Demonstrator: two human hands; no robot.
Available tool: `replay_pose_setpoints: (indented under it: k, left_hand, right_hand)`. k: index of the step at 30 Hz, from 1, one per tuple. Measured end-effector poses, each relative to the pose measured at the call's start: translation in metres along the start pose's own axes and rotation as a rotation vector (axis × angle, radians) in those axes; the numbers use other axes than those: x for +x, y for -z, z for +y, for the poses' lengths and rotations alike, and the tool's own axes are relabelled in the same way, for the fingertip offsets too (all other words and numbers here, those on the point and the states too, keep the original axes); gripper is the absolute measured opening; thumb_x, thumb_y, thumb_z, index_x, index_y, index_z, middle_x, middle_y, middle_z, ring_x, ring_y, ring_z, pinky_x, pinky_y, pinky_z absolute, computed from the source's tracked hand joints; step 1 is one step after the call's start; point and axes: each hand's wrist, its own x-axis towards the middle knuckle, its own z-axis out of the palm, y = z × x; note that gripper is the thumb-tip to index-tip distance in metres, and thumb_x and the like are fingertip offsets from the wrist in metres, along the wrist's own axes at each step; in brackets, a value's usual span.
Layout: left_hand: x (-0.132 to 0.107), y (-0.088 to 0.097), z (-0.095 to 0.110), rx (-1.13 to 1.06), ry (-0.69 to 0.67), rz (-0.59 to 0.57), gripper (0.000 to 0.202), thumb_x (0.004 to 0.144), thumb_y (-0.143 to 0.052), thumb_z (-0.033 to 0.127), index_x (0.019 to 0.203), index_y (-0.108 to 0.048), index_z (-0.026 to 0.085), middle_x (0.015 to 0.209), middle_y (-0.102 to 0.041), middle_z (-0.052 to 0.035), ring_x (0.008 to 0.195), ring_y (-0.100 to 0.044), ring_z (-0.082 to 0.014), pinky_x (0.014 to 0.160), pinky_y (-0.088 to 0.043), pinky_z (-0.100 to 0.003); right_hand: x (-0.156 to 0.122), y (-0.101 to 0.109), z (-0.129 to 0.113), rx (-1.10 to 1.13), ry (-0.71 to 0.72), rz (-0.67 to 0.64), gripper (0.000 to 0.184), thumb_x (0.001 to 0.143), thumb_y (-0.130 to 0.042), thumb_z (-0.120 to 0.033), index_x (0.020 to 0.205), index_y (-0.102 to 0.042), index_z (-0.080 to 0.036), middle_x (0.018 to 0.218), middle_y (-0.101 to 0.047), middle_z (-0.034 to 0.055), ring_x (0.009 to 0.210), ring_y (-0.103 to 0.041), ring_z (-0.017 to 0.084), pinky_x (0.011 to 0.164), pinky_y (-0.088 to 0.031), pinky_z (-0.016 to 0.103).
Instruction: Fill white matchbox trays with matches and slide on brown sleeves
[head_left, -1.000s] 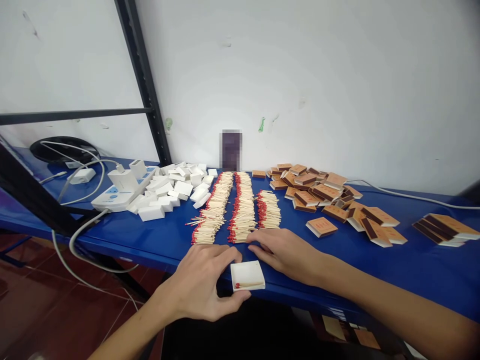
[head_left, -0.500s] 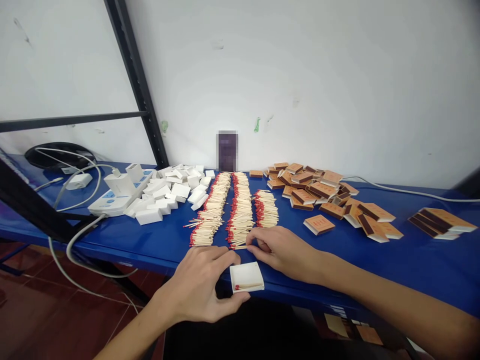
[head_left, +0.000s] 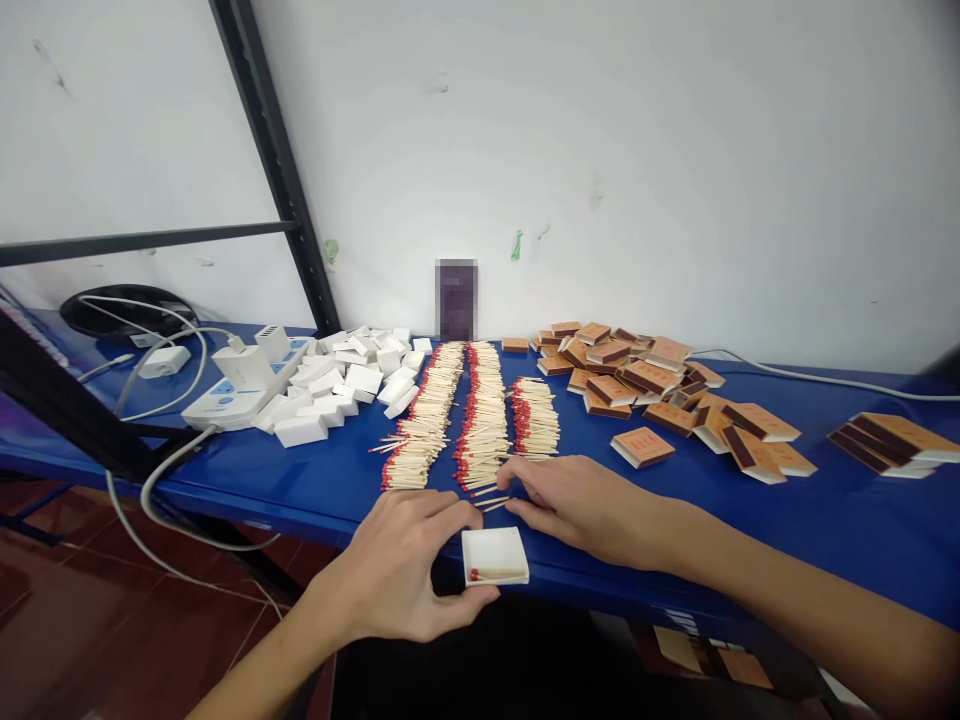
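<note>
My left hand (head_left: pixel 401 565) is closed round a white matchbox tray (head_left: pixel 495 556) at the front edge of the blue table (head_left: pixel 315 470); a few red-tipped matches lie in the tray. My right hand (head_left: pixel 577 500) lies flat, fingers stretched out, its fingertips on loose matches at the near end of the middle row of matches (head_left: pixel 484 415). Two more rows of matches, the left row (head_left: pixel 424 420) and the right row (head_left: pixel 534 415), flank it.
A heap of white empty trays (head_left: pixel 345 385) lies left of the matches. Orange matchbox sleeves (head_left: pixel 652 390) are scattered to the right, with a small stack (head_left: pixel 892 445) at far right. A power strip with chargers and cables (head_left: pixel 240 380) and a black metal frame (head_left: pixel 277 170) stand at left.
My right hand has drawn a few matches out of the middle row toward the tray. My left hand and the tray have stayed in place.
</note>
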Motion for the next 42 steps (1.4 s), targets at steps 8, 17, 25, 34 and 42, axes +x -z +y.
replay_pose_setpoints:
  k: [8,17,25,34,42]
  left_hand:
    - [0.001,0.002,0.0,0.03,-0.036,0.021,0.024,0.077,-0.067,0.038,0.093,-0.061,0.022,0.074,-0.061,0.0019,0.066,-0.06,-0.018,0.061,-0.038,-0.029]
    - [0.002,0.001,-0.002,0.017,-0.035,0.034,0.023,0.078,-0.067,0.038,0.093,-0.06,0.021,0.073,-0.06,0.0017,0.067,-0.06,-0.0177,0.06,-0.038,-0.028]
    - [0.002,0.001,0.001,0.008,0.013,0.011,0.024,0.079,-0.067,0.039,0.095,-0.06,0.022,0.076,-0.061,0.0016,0.069,-0.06,-0.0179,0.062,-0.037,-0.029]
    - [0.004,-0.001,0.003,0.031,0.101,0.011,0.026,0.081,-0.066,0.041,0.096,-0.061,0.022,0.075,-0.063,0.0019,0.068,-0.059,-0.0179,0.06,-0.035,-0.029]
    - [0.003,-0.005,0.002,0.022,0.104,0.022,0.025,0.081,-0.067,0.043,0.091,-0.059,0.022,0.077,-0.064,0.0026,0.07,-0.06,-0.0182,0.063,-0.035,-0.029]
  right_hand:
    - [0.002,0.002,-0.001,-0.016,0.024,-0.011,0.016,0.103,-0.042,-0.032,0.096,-0.051,-0.022,0.088,-0.067,0.0017,0.076,-0.061,0.018,0.063,-0.037,0.028]
    - [0.003,0.006,-0.005,-0.059,0.036,-0.052,0.016,0.103,-0.042,-0.033,0.099,-0.053,-0.021,0.092,-0.069,0.003,0.077,-0.063,0.019,0.063,-0.037,0.029]
    - [0.002,0.002,-0.006,-0.157,0.043,-0.052,0.016,0.104,-0.039,-0.03,0.096,-0.05,-0.02,0.084,-0.069,0.0025,0.067,-0.062,0.019,0.055,-0.03,0.03]
    - [-0.01,0.02,-0.009,0.095,-0.025,0.012,0.016,0.104,-0.036,-0.031,0.098,-0.048,-0.022,0.087,-0.066,0.0022,0.074,-0.061,0.018,0.063,-0.037,0.028]
    - [-0.009,0.011,-0.021,0.141,0.021,-0.005,0.019,0.104,-0.04,-0.034,0.101,-0.054,-0.021,0.082,-0.066,0.0008,0.069,-0.06,0.017,0.059,-0.036,0.026]
